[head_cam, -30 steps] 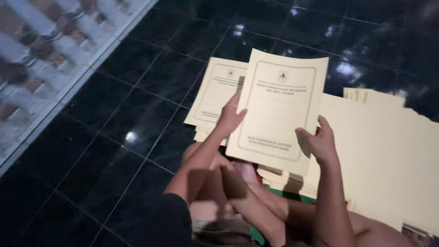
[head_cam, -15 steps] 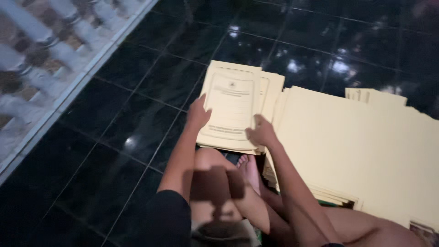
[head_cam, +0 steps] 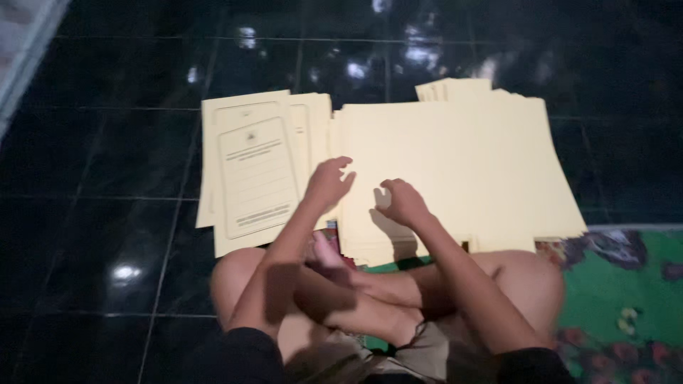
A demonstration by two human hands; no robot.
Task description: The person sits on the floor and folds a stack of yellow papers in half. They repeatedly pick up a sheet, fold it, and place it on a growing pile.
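Observation:
A pile of printed cream folders lies on the dark tiled floor at the left. A wider spread of blank cream sheets lies to its right. My left hand hovers between the two piles with fingers apart, holding nothing. My right hand rests with curled fingers on the near edge of the blank sheets. I sit cross-legged, with my bare legs just below the piles.
Glossy black floor tiles reflect lights all around. A green patterned mat lies at the right under my knee. A pale baluster edge shows at the top left. A small red object peeks out by my foot.
The printed folder I held up has been laid on the left pile and let go. Both hands have moved right toward the blank sheets. The view has shifted right.

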